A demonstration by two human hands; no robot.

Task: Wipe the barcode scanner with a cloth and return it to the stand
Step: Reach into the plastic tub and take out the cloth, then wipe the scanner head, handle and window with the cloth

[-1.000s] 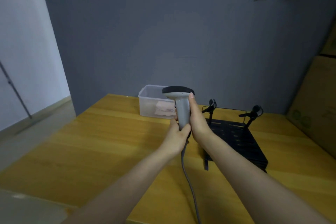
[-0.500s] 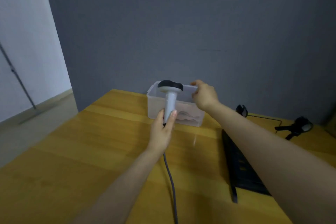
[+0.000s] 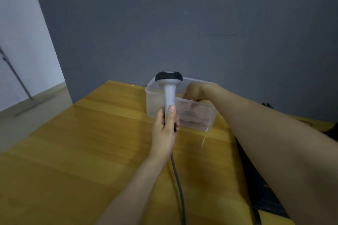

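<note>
The left hand [image 3: 164, 129] is wrapped tight around the handle of the barcode scanner [image 3: 169, 89] and holds it straight up above the tabletop [image 3: 76, 151]. The scanner has a smooth grey handle shaped like a stick, and a wide black top that looks round and flat. A thin grey cable [image 3: 178, 186] hangs from the bottom of the handle and curves down toward the near edge.

The right hand [image 3: 196, 91] is down inside a clear plastic box [image 3: 155, 104]. The fingers are curled and partly hidden by the cloudy box wall, so I cannot tell if they are pinching anything. Soft, wrinkly cloth [image 3: 192, 117] lies in the bottom of the box, pale with grey folds.

The tabletop is shiny yellow wood with long boards. A flat black stand [image 3: 263, 193] lies on the right, mostly hidden under the right arm.
</note>
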